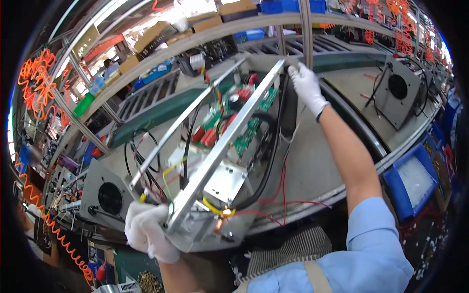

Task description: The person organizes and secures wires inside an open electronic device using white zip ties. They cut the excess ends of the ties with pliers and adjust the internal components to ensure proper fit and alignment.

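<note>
I hold a long open metal chassis [222, 141] tilted over the workbench. Inside it sit a green circuit board [251, 124], red components and black, red and yellow wires. My left hand [149, 229], in a white glove, grips the chassis's near lower corner. My right hand [307, 85], also gloved, grips the far upper end of its silver side rail. A copper coil and yellow wire [220, 215] show at the near end.
A grey panel with a round fan grille [110, 198] lies left of my left hand. Another fan panel [396, 90] lies at the right on the bench. Blue bins [408, 183] hang at the bench's right edge. An orange coiled hose [53, 229] hangs left. Shelves with boxes run behind.
</note>
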`<control>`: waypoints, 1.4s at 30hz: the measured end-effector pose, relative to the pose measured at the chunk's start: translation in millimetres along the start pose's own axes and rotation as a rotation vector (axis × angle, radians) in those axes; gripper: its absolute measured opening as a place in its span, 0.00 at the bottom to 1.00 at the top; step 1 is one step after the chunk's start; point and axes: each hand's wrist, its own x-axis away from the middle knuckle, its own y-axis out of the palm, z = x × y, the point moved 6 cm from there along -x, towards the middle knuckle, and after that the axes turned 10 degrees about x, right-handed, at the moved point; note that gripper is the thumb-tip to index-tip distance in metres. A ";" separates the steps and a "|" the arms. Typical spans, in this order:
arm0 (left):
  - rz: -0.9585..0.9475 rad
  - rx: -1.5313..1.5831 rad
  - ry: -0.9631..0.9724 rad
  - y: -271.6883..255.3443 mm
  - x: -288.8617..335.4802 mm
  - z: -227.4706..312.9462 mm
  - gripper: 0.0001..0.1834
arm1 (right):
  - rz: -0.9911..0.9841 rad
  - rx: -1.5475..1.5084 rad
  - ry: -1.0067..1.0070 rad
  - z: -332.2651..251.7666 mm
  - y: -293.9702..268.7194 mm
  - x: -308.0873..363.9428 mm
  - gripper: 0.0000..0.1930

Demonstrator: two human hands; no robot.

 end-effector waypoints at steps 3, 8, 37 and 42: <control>-0.028 -0.049 0.077 12.2 -6.0 -0.7 0.13 | 0.013 0.003 0.051 33.3 -32.0 0.0 0.25; 0.084 0.304 -0.222 11.7 -2.4 -11.8 0.06 | 0.029 0.172 -0.016 51.6 -36.9 -13.0 0.26; 0.510 1.001 -0.297 41.5 25.1 -2.8 0.10 | -0.144 0.029 0.378 132.0 -150.5 -0.5 0.29; 0.291 0.852 -0.366 53.7 24.6 5.2 0.07 | -0.129 0.026 0.364 133.5 -150.9 -2.4 0.29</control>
